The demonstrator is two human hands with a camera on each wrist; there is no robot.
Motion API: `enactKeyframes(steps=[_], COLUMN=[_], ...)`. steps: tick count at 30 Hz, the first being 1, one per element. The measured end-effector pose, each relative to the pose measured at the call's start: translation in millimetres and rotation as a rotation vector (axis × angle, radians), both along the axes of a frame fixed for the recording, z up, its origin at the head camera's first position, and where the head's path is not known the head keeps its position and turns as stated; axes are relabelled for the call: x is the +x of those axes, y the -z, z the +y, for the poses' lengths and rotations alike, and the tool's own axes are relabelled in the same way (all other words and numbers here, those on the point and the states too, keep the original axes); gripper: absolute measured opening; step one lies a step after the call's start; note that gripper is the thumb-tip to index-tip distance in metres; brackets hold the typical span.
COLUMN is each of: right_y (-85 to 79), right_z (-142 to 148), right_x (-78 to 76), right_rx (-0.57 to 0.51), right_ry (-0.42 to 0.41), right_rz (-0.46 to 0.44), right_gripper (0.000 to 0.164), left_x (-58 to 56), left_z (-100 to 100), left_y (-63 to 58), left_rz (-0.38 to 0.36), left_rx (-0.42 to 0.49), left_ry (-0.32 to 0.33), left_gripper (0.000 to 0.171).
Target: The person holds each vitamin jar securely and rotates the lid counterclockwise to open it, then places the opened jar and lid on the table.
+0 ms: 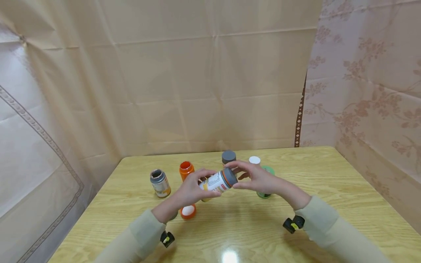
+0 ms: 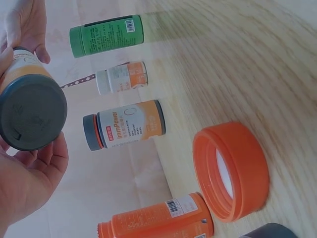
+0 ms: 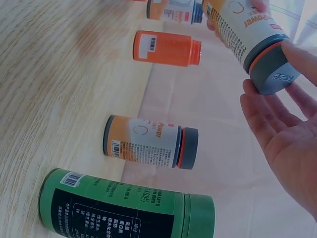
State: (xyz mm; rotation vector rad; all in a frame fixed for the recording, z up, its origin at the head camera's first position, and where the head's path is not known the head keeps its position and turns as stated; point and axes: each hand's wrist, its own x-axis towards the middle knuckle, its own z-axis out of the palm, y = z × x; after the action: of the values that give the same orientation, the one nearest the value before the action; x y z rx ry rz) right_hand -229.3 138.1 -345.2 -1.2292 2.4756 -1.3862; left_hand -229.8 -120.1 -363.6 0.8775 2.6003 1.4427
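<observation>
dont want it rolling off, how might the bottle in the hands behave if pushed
The bottle would likely roll on its side, given its round body. It probably won't squash easily, as it shows no visible dents.

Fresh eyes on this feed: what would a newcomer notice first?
Probably the tilted white bottle held over the table, the left hand round it, the right hand at its gray cap. Next, the open orange bottle beyond the left hand, with an upturned orange cap in front of it.
</observation>
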Motion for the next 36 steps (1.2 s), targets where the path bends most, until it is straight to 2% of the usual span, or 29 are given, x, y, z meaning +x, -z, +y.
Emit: enactKeyframes(steps=[10, 17, 22, 29, 36], right_y=[-4.9, -7.6, -7.9, -8.8, -9.2], right_z=[-3.9, -5.3, -6.3, -6.2, -3.2], right_x=[4.9, 4.8, 3.5, 4.1, 4.8], right_rx=[0.09, 0.198, 0.209, 0.16, 0.139], right_ry=[0.099, 0.172, 0.162, 0.137, 0.104], right_rz=[-0.015, -0.02, -0.033, -0.034, 0.02], right_gripper=[0.05, 0.048, 0.046, 0.047, 0.054], left_x=[3.0, 1.7, 1.4, 1.4, 0.6], left_z=[-1.5, -1.5, -1.5, -3.5, -4.8], left_y=[-0.6, -0.5, 0.0, -0.9, -1.0], left_rz=[-0.005, -0.004, 0.005, -0.009, -0.02], left_rx=[-0.017, -0.033, -0.041, -0.033, -0.022], left_ry=[0.015, 0.012, 0.01, 0.012, 0.025], left_gripper=[0.055, 0.054, 0.055, 0.055, 0.054])
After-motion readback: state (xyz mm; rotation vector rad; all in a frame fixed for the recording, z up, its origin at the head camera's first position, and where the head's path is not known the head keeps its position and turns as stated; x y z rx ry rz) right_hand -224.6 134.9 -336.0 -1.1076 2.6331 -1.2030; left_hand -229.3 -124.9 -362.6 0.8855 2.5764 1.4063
